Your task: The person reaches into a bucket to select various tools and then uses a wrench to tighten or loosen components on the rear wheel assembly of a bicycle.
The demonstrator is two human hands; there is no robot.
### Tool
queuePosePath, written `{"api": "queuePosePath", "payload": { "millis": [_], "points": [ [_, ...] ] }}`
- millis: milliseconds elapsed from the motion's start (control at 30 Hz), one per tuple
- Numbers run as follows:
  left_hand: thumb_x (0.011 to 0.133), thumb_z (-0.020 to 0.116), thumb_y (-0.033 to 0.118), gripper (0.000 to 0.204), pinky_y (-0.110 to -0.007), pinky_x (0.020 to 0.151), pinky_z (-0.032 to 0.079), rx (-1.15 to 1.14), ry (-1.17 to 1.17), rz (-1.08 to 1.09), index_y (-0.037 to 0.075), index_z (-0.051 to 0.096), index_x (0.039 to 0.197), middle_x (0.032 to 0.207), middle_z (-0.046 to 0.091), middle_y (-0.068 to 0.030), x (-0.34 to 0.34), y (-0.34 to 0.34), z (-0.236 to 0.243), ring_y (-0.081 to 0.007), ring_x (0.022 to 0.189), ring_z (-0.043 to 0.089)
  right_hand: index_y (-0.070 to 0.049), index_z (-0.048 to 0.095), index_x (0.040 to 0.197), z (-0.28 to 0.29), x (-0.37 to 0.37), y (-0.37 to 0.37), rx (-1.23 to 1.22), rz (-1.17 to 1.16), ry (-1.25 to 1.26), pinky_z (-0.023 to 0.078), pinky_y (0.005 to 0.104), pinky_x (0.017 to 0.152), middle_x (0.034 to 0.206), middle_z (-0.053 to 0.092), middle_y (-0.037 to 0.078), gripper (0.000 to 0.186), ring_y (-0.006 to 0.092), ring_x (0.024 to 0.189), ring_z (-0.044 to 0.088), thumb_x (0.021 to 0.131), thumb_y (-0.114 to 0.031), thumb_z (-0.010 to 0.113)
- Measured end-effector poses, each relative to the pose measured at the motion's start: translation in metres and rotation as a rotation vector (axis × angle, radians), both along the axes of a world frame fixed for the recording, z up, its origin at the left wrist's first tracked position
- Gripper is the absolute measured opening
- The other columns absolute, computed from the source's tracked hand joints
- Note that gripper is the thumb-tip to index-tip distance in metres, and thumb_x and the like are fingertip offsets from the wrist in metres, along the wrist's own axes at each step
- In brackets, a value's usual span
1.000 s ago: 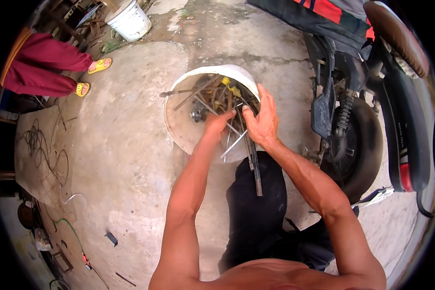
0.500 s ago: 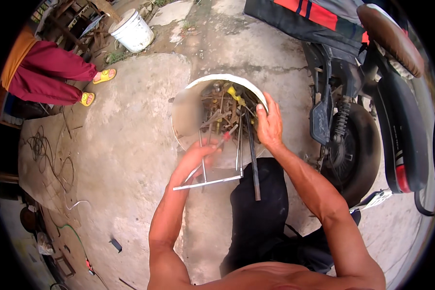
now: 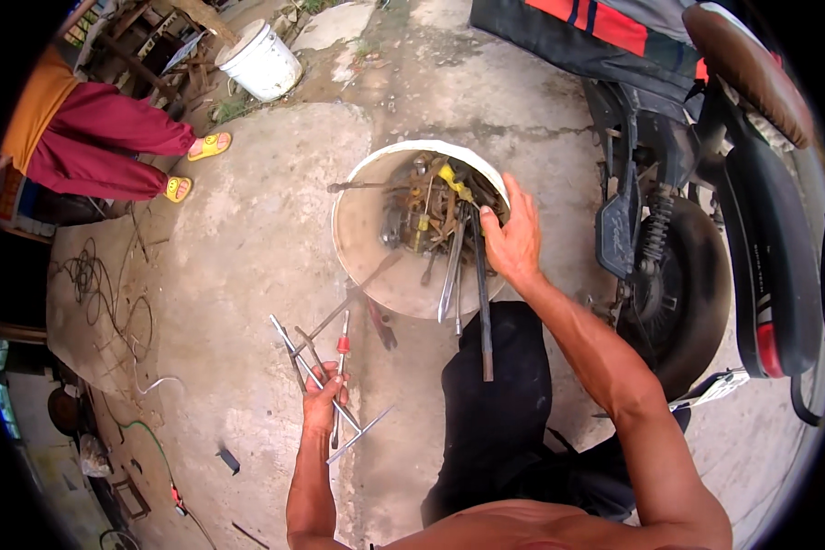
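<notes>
We hold a bundle of metal tools (image 3: 358, 428) in our left grip (image 3: 323, 392), fingers closed around a T-handled piece and a rod with a red collar (image 3: 343, 345), above the concrete floor (image 3: 247, 238) and to the near left of a white bucket (image 3: 357, 234). Our right grip (image 3: 511, 238) is clasped on the bucket's right rim, thumb inside and fingers outside. The open mouth shows us a jumble of rusty tools (image 3: 445, 206), a yellow piece (image 3: 454, 181) among them, while long dark bars (image 3: 486, 339) poke out over the near rim, in front of a leg in black trousers (image 3: 495, 412). To our right stands a motorbike (image 3: 706, 284); at upper left, a person in maroon trousers (image 3: 110, 128) and yellow sandals (image 3: 178, 189) stands near a white pail (image 3: 261, 69). A loose coil of wire (image 3: 87, 275) lies on the floor at left.
</notes>
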State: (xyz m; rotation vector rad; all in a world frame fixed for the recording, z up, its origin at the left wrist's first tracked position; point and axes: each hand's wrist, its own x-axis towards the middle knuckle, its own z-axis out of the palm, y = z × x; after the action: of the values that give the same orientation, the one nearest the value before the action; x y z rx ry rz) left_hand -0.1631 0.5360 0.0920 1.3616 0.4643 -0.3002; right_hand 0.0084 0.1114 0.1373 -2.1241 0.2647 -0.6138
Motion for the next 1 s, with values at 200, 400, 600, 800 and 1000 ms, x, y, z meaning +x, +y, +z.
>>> {"api": "queuePosePath", "payload": {
  "millis": [200, 400, 600, 800, 1000],
  "points": [
    [0.091, 0.066, -0.002, 0.039, -0.032, 0.063, 0.055, -0.054, 0.178, 0.066, 0.004, 0.057, 0.129, 0.106, 0.068, -0.0138, -0.035, 0.031, -0.130, -0.0163, 0.065, 0.060, -0.003, 0.044, 0.151, -0.006, -0.005, -0.002, -0.032, 0.002, -0.043, 0.041, 0.0478, 0.110, 0.136, 0.055, 0.023, 0.068, 0.0416, 0.128, 0.051, 0.089, -0.019, 0.067],
    [0.091, 0.068, 0.001, 0.052, -0.036, 0.067, 0.059, -0.054, 0.311, 0.119, 0.002, 0.052, 0.140, 0.110, 0.067, -0.0139, -0.035, 0.023, -0.178, -0.0182, 0.071, 0.064, -0.003, 0.044, 0.150, -0.003, 0.000, -0.007, -0.052, -0.022, -0.033, 0.042, 0.0482, 0.108, 0.133, 0.056, 0.023, 0.067, 0.0412, 0.125, 0.053, 0.089, -0.020, 0.067],
    [0.089, 0.074, 0.012, 0.036, -0.033, 0.092, 0.053, 0.831, 0.282, -0.613, -0.002, 0.070, 0.122, 0.106, 0.075, -0.0118, -0.007, 0.027, -0.136, -0.0192, 0.096, 0.070, -0.002, 0.043, 0.151, -0.004, 0.008, -0.013, -0.062, -0.027, 0.016, 0.043, 0.0472, 0.108, 0.134, 0.056, 0.023, 0.067, 0.0408, 0.124, 0.053, 0.090, -0.021, 0.065],
    [0.096, 0.068, 0.015, 0.029, -0.034, 0.089, 0.055, 0.602, -0.165, -0.293, -0.002, 0.069, 0.120, 0.106, 0.076, -0.0142, 0.065, -0.051, 0.010, -0.0189, 0.099, 0.071, -0.002, 0.043, 0.151, -0.002, 0.005, -0.007, -0.059, -0.019, -0.001, 0.042, 0.0472, 0.108, 0.134, 0.056, 0.023, 0.068, 0.0408, 0.126, 0.053, 0.090, -0.020, 0.066],
    [0.094, 0.072, 0.019, 0.051, -0.041, 0.105, 0.050, 0.669, -0.512, -0.354, -0.003, 0.057, 0.138, 0.129, 0.067, -0.0221, 0.185, -0.168, 0.017, -0.0297, 0.121, 0.064, -0.002, 0.043, 0.151, -0.001, 0.000, 0.001, -0.084, -0.016, -0.007, 0.043, 0.0480, 0.108, 0.133, 0.056, 0.023, 0.069, 0.0414, 0.125, 0.053, 0.089, -0.019, 0.066]
  ]
}}
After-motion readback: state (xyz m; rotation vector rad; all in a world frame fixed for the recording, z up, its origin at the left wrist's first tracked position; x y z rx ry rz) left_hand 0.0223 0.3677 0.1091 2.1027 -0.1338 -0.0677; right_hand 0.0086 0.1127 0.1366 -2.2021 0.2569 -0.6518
